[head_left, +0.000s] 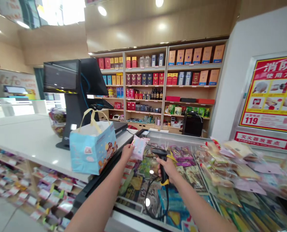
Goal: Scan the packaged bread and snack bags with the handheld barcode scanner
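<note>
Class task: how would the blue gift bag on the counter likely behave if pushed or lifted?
The bag probably feels light for its size, judging by its thin-looking paper sides. Sitting at the edge of the counter, it could tip when pushed. Its yellow handles look floppy.

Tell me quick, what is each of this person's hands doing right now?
Left hand: closed, holding a pink packet.
Right hand: closed, gripping a handheld barcode scanner.

Narrow gap between blue paper bag (93,149) and barcode scanner (158,151)
</note>
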`<control>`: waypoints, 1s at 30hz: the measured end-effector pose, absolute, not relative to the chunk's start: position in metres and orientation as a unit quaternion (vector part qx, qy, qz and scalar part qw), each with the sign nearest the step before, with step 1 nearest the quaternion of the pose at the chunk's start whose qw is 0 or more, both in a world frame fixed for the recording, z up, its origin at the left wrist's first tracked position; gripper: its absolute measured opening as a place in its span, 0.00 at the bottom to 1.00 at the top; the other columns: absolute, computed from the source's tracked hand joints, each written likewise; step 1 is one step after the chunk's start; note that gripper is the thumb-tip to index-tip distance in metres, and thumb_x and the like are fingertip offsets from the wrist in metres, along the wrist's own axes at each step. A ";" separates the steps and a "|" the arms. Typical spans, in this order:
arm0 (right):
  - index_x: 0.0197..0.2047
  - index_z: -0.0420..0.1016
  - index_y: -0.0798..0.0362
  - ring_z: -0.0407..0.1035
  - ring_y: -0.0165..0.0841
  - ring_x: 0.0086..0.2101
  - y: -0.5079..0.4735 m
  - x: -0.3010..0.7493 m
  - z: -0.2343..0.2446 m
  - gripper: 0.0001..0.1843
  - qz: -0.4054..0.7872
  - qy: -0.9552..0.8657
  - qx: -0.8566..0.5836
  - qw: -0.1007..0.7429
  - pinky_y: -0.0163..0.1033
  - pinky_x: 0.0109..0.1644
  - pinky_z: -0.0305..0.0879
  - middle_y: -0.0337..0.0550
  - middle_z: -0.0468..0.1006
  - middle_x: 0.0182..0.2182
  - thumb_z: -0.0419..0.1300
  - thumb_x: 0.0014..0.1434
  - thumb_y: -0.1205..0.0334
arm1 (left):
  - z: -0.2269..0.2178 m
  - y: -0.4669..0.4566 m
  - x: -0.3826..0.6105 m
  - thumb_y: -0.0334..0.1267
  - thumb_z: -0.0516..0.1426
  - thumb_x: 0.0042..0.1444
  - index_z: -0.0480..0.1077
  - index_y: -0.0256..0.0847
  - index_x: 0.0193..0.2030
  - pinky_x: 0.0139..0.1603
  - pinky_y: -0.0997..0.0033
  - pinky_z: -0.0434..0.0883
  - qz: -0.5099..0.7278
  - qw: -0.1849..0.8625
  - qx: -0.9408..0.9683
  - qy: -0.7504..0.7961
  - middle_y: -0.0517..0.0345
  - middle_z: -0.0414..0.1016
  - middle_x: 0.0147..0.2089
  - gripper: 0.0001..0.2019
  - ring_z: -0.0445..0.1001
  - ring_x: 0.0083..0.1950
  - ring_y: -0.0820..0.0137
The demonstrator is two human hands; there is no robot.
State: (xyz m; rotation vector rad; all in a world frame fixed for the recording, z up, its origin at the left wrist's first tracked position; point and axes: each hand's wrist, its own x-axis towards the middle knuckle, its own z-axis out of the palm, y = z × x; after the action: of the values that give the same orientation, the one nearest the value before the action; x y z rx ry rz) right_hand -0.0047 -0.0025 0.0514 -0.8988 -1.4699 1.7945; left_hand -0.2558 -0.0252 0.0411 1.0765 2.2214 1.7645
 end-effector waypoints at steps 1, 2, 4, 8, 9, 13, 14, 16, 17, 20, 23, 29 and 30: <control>0.25 0.62 0.52 0.59 0.25 0.11 -0.006 -0.015 0.050 0.15 0.686 -0.560 -0.341 0.317 0.29 0.14 0.58 0.31 0.66 0.11 0.62 0.53 0.55 | 0.046 -0.031 -0.262 0.37 0.56 0.47 0.76 0.37 0.30 0.32 0.70 0.65 0.535 0.030 0.359 0.764 0.51 0.77 0.27 0.09 0.75 0.32 0.62; 0.25 0.62 0.52 0.59 0.25 0.11 -0.010 -0.024 0.049 0.14 0.687 -0.561 -0.341 0.312 0.29 0.13 0.58 0.31 0.66 0.11 0.62 0.53 0.55 | 0.051 -0.035 -0.268 0.38 0.56 0.49 0.76 0.37 0.32 0.33 0.69 0.66 0.484 0.009 0.363 0.797 0.48 0.78 0.30 0.10 0.76 0.35 0.61; 0.27 0.62 0.52 0.60 0.25 0.11 -0.016 -0.037 0.046 0.12 0.688 -0.564 -0.340 0.306 0.29 0.13 0.59 0.31 0.67 0.12 0.62 0.54 0.58 | 0.058 -0.041 -0.275 0.39 0.55 0.51 0.77 0.37 0.36 0.36 0.68 0.66 0.383 -0.016 0.367 0.848 0.43 0.80 0.35 0.12 0.77 0.39 0.58; 0.28 0.62 0.52 0.61 0.26 0.11 -0.020 -0.047 0.042 0.11 0.684 -0.563 -0.346 0.311 0.30 0.13 0.61 0.30 0.68 0.13 0.60 0.56 0.60 | 0.062 -0.045 -0.281 0.36 0.57 0.49 0.79 0.40 0.39 0.40 0.66 0.68 0.262 -0.047 0.382 0.885 0.41 0.80 0.40 0.12 0.77 0.44 0.55; 0.27 0.62 0.52 0.61 0.26 0.11 -0.020 -0.047 0.041 0.11 0.684 -0.560 -0.351 0.310 0.30 0.13 0.61 0.30 0.67 0.12 0.61 0.56 0.60 | 0.061 -0.045 -0.281 0.35 0.57 0.48 0.79 0.41 0.39 0.40 0.65 0.68 0.244 -0.065 0.385 0.888 0.41 0.80 0.41 0.12 0.77 0.45 0.53; 0.27 0.62 0.53 0.60 0.25 0.10 -0.014 -0.042 0.043 0.13 0.687 -0.544 -0.364 0.316 0.30 0.13 0.61 0.30 0.66 0.11 0.63 0.54 0.59 | 0.055 -0.046 -0.281 0.34 0.54 0.48 0.79 0.39 0.40 0.42 0.61 0.68 0.195 -0.126 0.390 0.891 0.39 0.79 0.42 0.15 0.74 0.48 0.50; 0.27 0.62 0.53 0.60 0.26 0.10 -0.012 -0.041 0.044 0.13 0.686 -0.540 -0.367 0.320 0.30 0.13 0.61 0.30 0.66 0.11 0.63 0.54 0.58 | 0.055 -0.046 -0.280 0.34 0.53 0.49 0.79 0.39 0.41 0.43 0.60 0.68 0.191 -0.136 0.391 0.890 0.39 0.78 0.43 0.15 0.73 0.49 0.50; 0.28 0.63 0.53 0.61 0.26 0.11 -0.007 -0.037 0.045 0.12 0.686 -0.535 -0.368 0.329 0.31 0.14 0.61 0.30 0.66 0.12 0.63 0.53 0.59 | 0.055 -0.043 -0.275 0.34 0.51 0.52 0.78 0.39 0.43 0.46 0.60 0.68 0.197 -0.158 0.396 0.883 0.40 0.77 0.48 0.17 0.72 0.50 0.52; 0.28 0.63 0.53 0.61 0.26 0.11 -0.004 -0.034 0.046 0.12 0.685 -0.534 -0.367 0.334 0.31 0.14 0.62 0.30 0.66 0.12 0.63 0.53 0.58 | 0.056 -0.041 -0.272 0.34 0.50 0.53 0.78 0.39 0.44 0.46 0.60 0.67 0.205 -0.167 0.401 0.877 0.41 0.75 0.50 0.17 0.72 0.50 0.52; 0.28 0.64 0.52 0.60 0.26 0.11 0.005 -0.020 0.048 0.13 0.676 -0.540 -0.345 0.364 0.31 0.14 0.61 0.29 0.66 0.12 0.64 0.51 0.56 | 0.061 -0.030 -0.252 0.38 0.49 0.56 0.76 0.38 0.46 0.48 0.61 0.68 0.239 -0.178 0.441 0.847 0.42 0.72 0.54 0.18 0.71 0.51 0.54; 0.27 0.64 0.51 0.60 0.26 0.12 0.019 0.008 0.053 0.15 0.642 -0.558 -0.326 0.412 0.31 0.15 0.60 0.29 0.65 0.12 0.64 0.48 0.52 | 0.066 -0.007 -0.219 0.42 0.51 0.55 0.76 0.39 0.42 0.50 0.64 0.67 0.294 -0.155 0.494 0.803 0.44 0.73 0.53 0.16 0.72 0.52 0.56; 0.29 0.63 0.50 0.63 0.28 0.14 0.053 0.102 0.066 0.18 0.520 -0.592 -0.347 0.509 0.34 0.17 0.61 0.31 0.67 0.15 0.64 0.45 0.48 | 0.078 0.065 -0.105 0.44 0.57 0.52 0.72 0.40 0.33 0.39 0.67 0.69 0.441 0.104 0.575 0.681 0.52 0.78 0.32 0.09 0.76 0.36 0.62; 0.30 0.63 0.50 0.62 0.29 0.14 0.058 0.118 0.068 0.18 0.499 -0.592 -0.353 0.525 0.34 0.17 0.61 0.31 0.67 0.15 0.63 0.46 0.47 | 0.081 0.080 -0.081 0.43 0.59 0.50 0.72 0.40 0.33 0.37 0.67 0.69 0.478 0.154 0.573 0.648 0.52 0.77 0.30 0.09 0.76 0.33 0.63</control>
State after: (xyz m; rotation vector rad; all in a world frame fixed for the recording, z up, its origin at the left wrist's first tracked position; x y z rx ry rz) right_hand 0.1181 0.0583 0.0678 -0.8435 -1.4169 1.1930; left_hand -0.0814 0.0799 0.0813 1.6415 1.8570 1.3689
